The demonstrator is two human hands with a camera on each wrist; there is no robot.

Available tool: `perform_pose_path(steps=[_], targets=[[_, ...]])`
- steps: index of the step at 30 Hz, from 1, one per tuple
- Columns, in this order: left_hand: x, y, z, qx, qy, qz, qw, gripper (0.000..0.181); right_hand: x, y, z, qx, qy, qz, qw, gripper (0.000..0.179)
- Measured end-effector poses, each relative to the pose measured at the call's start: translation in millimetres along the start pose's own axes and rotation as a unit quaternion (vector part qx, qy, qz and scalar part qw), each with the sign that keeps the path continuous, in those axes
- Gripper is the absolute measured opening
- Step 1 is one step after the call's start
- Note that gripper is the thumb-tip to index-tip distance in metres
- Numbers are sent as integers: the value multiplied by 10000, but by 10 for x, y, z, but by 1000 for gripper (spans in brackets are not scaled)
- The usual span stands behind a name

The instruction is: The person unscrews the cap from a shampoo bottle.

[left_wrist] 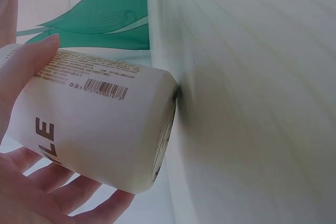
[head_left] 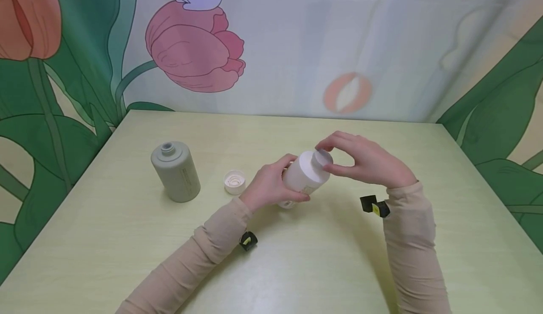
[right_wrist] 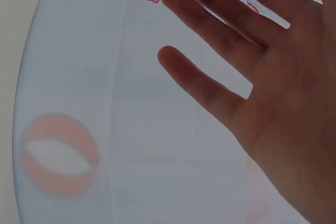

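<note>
My left hand [head_left: 268, 186] grips a white bottle [head_left: 304, 176] round its body, thumb on one side and fingers on the other. The bottle tilts, its top leaning toward my right hand [head_left: 375, 161]. In the left wrist view the bottle's printed side [left_wrist: 105, 129] shows a barcode, and its base edge is right at the tabletop. My right thumb and index finger pinch the pale cap [head_left: 320, 158] at the bottle's top. Seen from the right wrist, the other fingers [right_wrist: 210, 87] are stretched out, with the grip mostly out of frame.
A grey-green bottle [head_left: 180, 177] with an uncapped neck stands upright on the left of the table [head_left: 297, 267]. Between it and my left hand lies a white cap [head_left: 234, 182], its hollow side up. A printed curtain [head_left: 280, 45] hangs behind the table's back edge.
</note>
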State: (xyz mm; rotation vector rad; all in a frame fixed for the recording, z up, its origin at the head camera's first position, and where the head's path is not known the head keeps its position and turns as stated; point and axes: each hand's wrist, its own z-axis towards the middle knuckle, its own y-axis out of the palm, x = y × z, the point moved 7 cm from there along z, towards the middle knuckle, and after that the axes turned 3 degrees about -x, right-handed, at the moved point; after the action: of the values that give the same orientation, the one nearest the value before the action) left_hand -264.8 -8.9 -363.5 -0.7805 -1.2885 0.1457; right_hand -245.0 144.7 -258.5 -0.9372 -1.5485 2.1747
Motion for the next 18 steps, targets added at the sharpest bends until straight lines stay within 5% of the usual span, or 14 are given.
perform_pose_path(steps=[18], targets=[[13, -3, -8, -2, 4, -23, 10000, 72, 42, -3, -1, -113, 4, 422, 9990, 34]])
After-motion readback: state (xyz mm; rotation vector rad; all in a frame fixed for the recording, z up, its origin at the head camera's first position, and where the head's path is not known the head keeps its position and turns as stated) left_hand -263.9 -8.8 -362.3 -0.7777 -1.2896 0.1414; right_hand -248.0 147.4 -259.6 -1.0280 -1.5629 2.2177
